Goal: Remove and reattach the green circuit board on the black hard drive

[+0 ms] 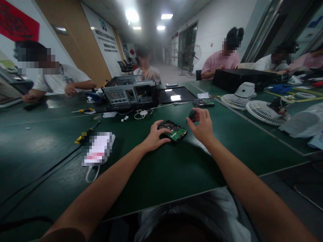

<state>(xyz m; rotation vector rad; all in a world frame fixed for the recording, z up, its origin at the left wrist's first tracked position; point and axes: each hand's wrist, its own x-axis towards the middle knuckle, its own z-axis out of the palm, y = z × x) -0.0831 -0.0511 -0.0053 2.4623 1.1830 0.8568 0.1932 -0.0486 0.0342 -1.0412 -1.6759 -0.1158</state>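
The hard drive point(176, 133) lay on the green tabletop point(161, 178), in front of the person and set well back from the near edge. A broad bare stretch separated it from that edge, and more open surface ran out to the right, as far as a pale line and the white fan guard point(264, 112) beyond it. On the left, the white device point(98, 149) and the yellow-and-black screwdriver point(84, 136) sat well apart from the drive. Room was tighter on the far side, where the white cable point(143, 114), the open computer case point(130, 94), the dark flat panel point(178, 95) and a second drive point(204, 103) stood.

The drive lay flat with its green board facing up. Its long axis slanted from far left to near right, and its connector end pointed to the near right.

The left hand point(157, 135) gripped the drive's left part, thumb along the near side. The right hand point(200, 124) pinched a dark-handled tool point(192, 115), its thin shaft angled down to the drive's right corner; whether the tip touched could not be told.
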